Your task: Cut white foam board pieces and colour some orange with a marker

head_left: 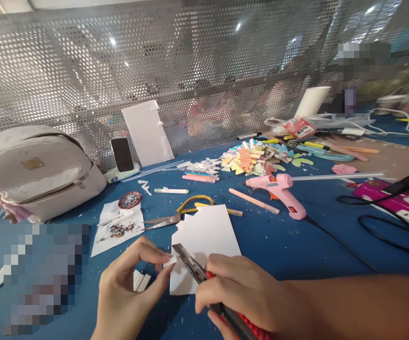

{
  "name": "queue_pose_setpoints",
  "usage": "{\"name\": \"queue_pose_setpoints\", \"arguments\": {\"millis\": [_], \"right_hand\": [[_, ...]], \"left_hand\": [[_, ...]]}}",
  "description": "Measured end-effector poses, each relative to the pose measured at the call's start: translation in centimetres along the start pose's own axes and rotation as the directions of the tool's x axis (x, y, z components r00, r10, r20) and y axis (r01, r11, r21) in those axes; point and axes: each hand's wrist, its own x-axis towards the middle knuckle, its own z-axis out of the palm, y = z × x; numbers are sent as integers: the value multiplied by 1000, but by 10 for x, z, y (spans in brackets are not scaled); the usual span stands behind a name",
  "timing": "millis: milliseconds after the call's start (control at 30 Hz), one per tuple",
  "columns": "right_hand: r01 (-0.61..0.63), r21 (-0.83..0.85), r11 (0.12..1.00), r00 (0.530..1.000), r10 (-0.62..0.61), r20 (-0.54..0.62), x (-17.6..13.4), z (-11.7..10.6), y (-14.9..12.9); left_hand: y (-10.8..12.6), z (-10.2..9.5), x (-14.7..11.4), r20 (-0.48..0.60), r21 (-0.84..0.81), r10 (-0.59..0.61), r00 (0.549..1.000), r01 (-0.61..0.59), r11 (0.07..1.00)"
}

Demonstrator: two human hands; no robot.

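White sheet [213,231] looks partly cut, its far edge notched, much left whole, left hand [128,283] pinching a small piece [170,261], right hand [240,293] gripping a utility knife [194,269].

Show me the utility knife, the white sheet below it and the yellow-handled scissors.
Utility knife [191,265]: head view, on its metal front end.
White sheet [206,237]: head view, on its bare upper face.
Yellow-handled scissors [175,218]: head view, on the metal near the pivot.

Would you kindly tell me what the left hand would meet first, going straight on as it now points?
The left hand, pinching a white piece, would probably meet the knife blade first, though exact depth is unclear.
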Motion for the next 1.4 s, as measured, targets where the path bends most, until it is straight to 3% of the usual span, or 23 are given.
{"name": "queue_pose_setpoints", "arguments": {"millis": [200, 300, 400, 533, 633, 700, 800, 1000, 1100, 1233, 1300, 1400], "right_hand": [[-14, 118, 993, 999, 20, -51, 0, 3, 3], [-10, 171, 985, 992, 31, -119, 0, 1, 5], [-57, 182, 982, 981, 89, -170, 2, -3, 8], [-205, 203, 957, 962, 235, -138, 6, -7, 10], [-208, 224, 952, 969, 232, -89, 8, -5, 11], [-188, 235, 954, 974, 211, -77, 8, -4, 11], [-177, 249, 952, 977, 200, -72, 9, -4, 11], [-221, 350, 910, 971, 239, -9, 10, -6, 11], [-309, 433, 847, 946, 321, 47, 11, -7, 13], [-423, 550, 720, 899, 410, 155, 11, -7, 16], [-418, 553, 721, 902, 401, 160, 11, -7, 16], [-349, 499, 793, 935, 332, 126, 11, -8, 15]], "left_hand": [[-4, -3, 4, 29, 10, -140, 990, 140, 990], [-4, -1, 4, 69, -49, -290, 955, 293, 955], [0, 6, -1, 114, -101, -340, 934, 351, 931], [9, 15, -10, 78, -42, -248, 966, 252, 967], [13, 15, -12, 167, 87, -40, 985, 26, 996], [14, 13, -11, 218, 173, 65, 974, -104, 979], [13, 11, -9, 214, 255, 96, 972, -151, 955], [3, 8, -6, 357, 253, 223, 907, -323, 912], [-1, 5, -5, 379, 227, 220, 899, -321, 920], [-2, 5, -5, 393, 193, 121, 911, -210, 958], [-2, 6, -6, 396, 193, 68, 916, -156, 969], [-1, 9, -7, 398, 173, 19, 917, -96, 980]]}}
